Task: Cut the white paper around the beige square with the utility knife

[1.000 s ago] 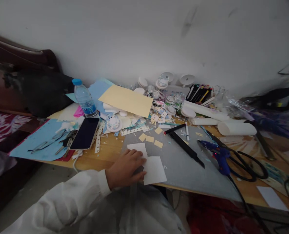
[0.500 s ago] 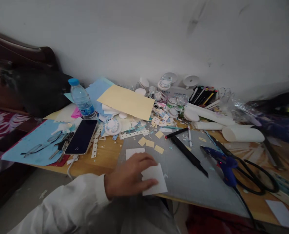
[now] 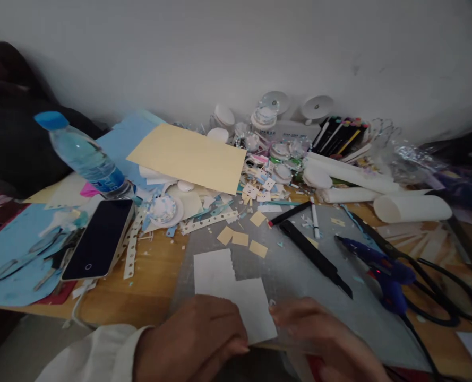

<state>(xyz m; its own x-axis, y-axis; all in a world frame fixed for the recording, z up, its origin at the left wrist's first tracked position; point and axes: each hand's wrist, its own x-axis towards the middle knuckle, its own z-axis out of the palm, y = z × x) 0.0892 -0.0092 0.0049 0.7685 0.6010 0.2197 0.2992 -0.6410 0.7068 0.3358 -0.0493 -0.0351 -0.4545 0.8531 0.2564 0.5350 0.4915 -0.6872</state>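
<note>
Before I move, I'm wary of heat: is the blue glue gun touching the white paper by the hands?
Apart: the head view shows gray mat between the blue glue gun and the white paper.

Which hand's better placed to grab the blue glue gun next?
Right, probably: the right hand is nearer the glue gun; the left hand is farther off, covering part of the white paper.

The white paper point(image 3: 255, 309) looks matt, the plastic bottle point(image 3: 85, 155) glossy.
</note>
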